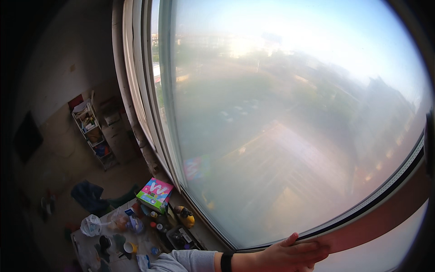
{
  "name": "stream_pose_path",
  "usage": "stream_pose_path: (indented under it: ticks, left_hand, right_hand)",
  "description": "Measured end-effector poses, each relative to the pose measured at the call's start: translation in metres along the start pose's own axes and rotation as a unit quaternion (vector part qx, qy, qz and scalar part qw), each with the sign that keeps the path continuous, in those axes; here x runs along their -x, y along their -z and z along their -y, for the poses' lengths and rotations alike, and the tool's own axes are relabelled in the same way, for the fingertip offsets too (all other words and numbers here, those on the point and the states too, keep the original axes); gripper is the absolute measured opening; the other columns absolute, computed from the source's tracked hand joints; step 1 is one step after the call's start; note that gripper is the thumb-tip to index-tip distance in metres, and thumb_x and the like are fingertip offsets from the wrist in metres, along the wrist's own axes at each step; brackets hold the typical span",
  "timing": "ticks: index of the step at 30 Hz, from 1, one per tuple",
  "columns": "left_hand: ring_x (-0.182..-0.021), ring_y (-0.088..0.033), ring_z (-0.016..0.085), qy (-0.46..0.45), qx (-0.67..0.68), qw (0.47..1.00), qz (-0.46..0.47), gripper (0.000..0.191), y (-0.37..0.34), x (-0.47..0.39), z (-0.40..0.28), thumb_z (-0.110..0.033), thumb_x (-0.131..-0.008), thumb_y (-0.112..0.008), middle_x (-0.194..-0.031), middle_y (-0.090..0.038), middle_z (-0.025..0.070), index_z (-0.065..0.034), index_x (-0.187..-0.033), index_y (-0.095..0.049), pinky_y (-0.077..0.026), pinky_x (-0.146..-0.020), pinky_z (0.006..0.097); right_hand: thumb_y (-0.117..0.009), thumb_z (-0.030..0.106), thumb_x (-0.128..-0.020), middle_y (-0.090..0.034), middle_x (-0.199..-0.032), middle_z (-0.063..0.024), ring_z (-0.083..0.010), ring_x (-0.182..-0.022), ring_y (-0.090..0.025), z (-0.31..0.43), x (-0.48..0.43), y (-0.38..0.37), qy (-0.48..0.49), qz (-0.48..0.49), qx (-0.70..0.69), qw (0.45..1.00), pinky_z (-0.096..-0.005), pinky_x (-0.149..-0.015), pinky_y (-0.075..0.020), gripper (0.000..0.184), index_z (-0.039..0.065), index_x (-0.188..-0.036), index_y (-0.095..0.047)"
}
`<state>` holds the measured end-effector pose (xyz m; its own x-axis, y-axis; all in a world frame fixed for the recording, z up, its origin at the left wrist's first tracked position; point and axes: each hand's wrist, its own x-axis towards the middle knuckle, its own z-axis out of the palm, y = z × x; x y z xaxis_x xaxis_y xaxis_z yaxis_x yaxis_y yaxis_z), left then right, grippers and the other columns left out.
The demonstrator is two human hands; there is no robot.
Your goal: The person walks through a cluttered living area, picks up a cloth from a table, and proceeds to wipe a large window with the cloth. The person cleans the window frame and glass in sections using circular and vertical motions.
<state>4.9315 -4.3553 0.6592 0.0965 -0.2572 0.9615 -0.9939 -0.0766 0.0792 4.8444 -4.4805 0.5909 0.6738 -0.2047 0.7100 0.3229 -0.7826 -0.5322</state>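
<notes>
My left hand (290, 255) reaches in from the lower left, in a grey sleeve with a black band at the wrist. It lies against the reddish-lit lower rail (370, 231) of a window frame, its fingers stretched to the right and the thumb raised apart. I see nothing held in it, though its lower side is cut off by the picture's edge. Above the hand rises a large, hazy window pane (272, 136), through which buildings and trees look blurred. My right hand is out of view.
Left of my arm, a cluttered table (119, 261) holds a white plastic bag (91, 225) and a yellow cup (129, 247). Beside the window stand a colourful printed box (155, 194), a yellow bottle (188, 221) and a black basket (180, 238). Farther back is a shelf rack (91, 131).
</notes>
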Motion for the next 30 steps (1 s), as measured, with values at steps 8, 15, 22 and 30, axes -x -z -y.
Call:
stream_pose_path:
  ticks: [8,15,22,30]
  left_hand:
    - [-0.142,-0.023,0.012,-0.001,0.014,1.0,-0.02,0.044,0.001,-0.001,-0.002,-0.027,-0.092,-0.055,-0.148,-0.037,-0.0101,-0.0255,-0.135,-0.048,-0.004,-0.118,0.0476]
    - [-0.143,-0.021,0.017,-0.024,-0.023,0.998,0.048,0.035,-0.002,0.009,0.0,-0.025,-0.09,-0.056,-0.145,-0.042,-0.0064,-0.0232,-0.124,-0.06,-0.003,-0.118,0.0506]
    - [-0.143,-0.021,0.029,0.022,-0.075,0.991,0.111,0.037,-0.002,0.015,-0.003,-0.029,-0.084,-0.059,-0.146,-0.039,0.0057,-0.0184,-0.12,-0.063,-0.006,-0.117,0.0532]
    - [-0.14,-0.023,0.04,0.025,-0.129,0.987,0.094,0.047,-0.005,0.005,0.0,-0.029,-0.086,-0.062,-0.147,-0.034,0.0205,-0.0054,-0.126,-0.053,-0.004,-0.115,0.0569]
  right_hand:
    - [-0.066,-0.008,-0.068,-0.057,-0.113,-0.0155,-0.0331,-0.095,-0.061,-0.003,0.007,0.001,0.0,0.012,-0.005,1.0,-0.0382,-0.079,-0.0506,0.02,-0.004,-0.086,-0.059]
    - [-0.068,-0.009,-0.065,-0.058,-0.112,-0.0161,-0.0348,-0.094,-0.061,-0.006,0.016,0.025,-0.002,0.048,-0.086,0.995,-0.0398,-0.079,-0.0507,0.019,-0.003,-0.081,-0.059]
    - [-0.065,-0.01,-0.068,-0.059,-0.111,-0.0168,-0.0363,-0.093,-0.061,0.003,-0.001,0.019,0.104,0.001,-0.012,0.995,-0.0376,-0.077,-0.0513,0.016,-0.005,-0.083,-0.061]
    - [-0.071,-0.006,-0.063,-0.057,-0.111,-0.0172,-0.0365,-0.1,-0.058,0.004,-0.002,0.02,0.069,0.023,0.01,0.997,-0.0395,-0.082,-0.0495,0.032,-0.004,-0.094,-0.063]
